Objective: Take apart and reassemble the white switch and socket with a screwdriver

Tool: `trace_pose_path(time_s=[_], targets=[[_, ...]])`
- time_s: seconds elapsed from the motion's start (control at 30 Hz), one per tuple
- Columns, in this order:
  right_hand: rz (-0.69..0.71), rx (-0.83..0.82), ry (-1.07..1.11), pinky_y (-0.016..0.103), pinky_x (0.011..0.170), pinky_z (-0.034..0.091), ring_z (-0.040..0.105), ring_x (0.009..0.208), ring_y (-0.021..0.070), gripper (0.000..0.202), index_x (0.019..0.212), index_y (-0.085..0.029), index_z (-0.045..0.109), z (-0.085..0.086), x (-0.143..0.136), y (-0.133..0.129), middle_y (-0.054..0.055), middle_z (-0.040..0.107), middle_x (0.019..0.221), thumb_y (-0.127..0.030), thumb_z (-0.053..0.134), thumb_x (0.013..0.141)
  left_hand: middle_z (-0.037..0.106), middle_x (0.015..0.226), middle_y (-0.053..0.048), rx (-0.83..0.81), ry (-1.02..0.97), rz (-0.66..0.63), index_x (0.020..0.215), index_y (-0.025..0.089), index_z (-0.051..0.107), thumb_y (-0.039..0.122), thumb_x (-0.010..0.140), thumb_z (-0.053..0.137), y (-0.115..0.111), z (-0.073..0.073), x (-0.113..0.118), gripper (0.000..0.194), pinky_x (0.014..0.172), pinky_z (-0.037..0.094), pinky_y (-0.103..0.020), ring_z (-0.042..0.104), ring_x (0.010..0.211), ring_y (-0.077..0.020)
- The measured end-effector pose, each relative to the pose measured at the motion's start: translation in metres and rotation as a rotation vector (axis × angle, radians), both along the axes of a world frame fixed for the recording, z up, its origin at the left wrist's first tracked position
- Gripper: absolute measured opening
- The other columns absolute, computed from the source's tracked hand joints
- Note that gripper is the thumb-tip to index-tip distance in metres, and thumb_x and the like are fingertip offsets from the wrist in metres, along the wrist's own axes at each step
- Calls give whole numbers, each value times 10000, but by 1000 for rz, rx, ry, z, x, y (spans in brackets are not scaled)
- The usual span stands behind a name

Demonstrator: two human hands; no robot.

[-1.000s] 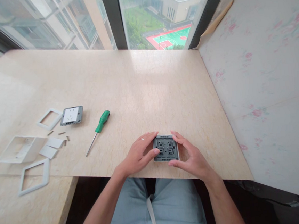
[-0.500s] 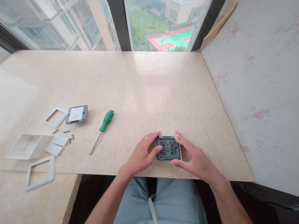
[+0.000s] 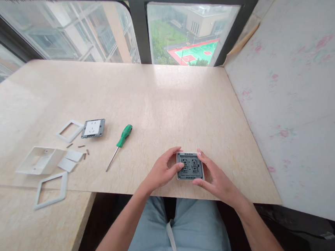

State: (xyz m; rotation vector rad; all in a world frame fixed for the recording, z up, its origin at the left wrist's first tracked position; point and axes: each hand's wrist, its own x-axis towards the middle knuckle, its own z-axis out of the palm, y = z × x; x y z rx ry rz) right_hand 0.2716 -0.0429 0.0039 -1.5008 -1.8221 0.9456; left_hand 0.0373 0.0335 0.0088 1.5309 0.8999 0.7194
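Observation:
Near the table's front edge lies a square wall switch module (image 3: pixel 190 172), dark grey inside with a pale rim and two mechanisms in its middle. My left hand (image 3: pixel 163 170) grips its left side, the thumb resting on the grey face. At its right side my right hand (image 3: pixel 217 177) holds on with the forefinger at the upper corner and the thumb at the lower one. Off to the left lies a screwdriver (image 3: pixel 124 136) with a green handle, its shaft pointing toward me.
Left on the table are a socket module (image 3: pixel 93 128), a white frame (image 3: pixel 61 134), a second white frame (image 3: pixel 64 189), a white mounting box (image 3: pixel 55 160), white cover plates (image 3: pixel 67 164) and several small screws (image 3: pixel 81 146). A papered wall (image 3: pixel 294 102) bounds the right; windows stand behind.
The view has shifted slightly, so the objects at left appear farther right. Both hands keep nearly the same grip on the switch module.

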Motion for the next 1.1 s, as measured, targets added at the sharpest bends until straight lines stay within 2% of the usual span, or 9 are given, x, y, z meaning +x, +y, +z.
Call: trace_pose_path(time_s=[0.17,0.4,0.6,0.8,0.93,1.1], targets=[[-29,-27,31,578,1226,265,273,1526,290,782,1547,-336,322,-3,0,-3,105,307,1654,-448,714,880,616,1374,-132,-20,-45,9,1366,222,517,388,916,660,-2,-2,1,500,1088,493,-502,614,1259,-270],[-19,-24,34,565,1231,253,269,1529,285,786,1554,-347,306,0,-1,-2,87,306,1656,-451,705,885,578,1423,-131,-59,-73,0,1395,228,485,398,926,651,-4,0,-1,526,1081,506,-484,585,1301,-268],[-53,-50,97,579,1206,301,336,1497,326,911,1591,-304,226,-2,-1,-3,133,337,1634,-461,737,853,560,1455,-141,-166,-223,-19,1410,225,478,456,950,611,1,-6,-2,532,1155,424,-516,542,1354,-267],[-79,-55,126,575,1224,268,311,1509,314,942,1590,-315,226,-6,-1,-3,117,314,1645,-458,763,829,566,1460,-138,-222,-310,-14,1389,235,524,473,914,663,5,-7,-5,549,1191,357,-553,493,1398,-309],[-72,-31,123,565,1232,260,312,1510,300,896,1577,-330,262,-8,0,-2,96,330,1641,-446,756,838,525,1501,-117,-171,-241,-21,1396,245,524,458,918,665,-2,-3,-6,541,1214,335,-522,461,1424,-293],[-60,15,123,563,1230,268,317,1508,295,811,1543,-336,349,-10,3,-2,81,358,1629,-439,749,845,502,1514,-127,22,-13,-19,1441,251,489,474,804,788,-9,0,-6,738,1195,348,-549,478,1399,-328]])
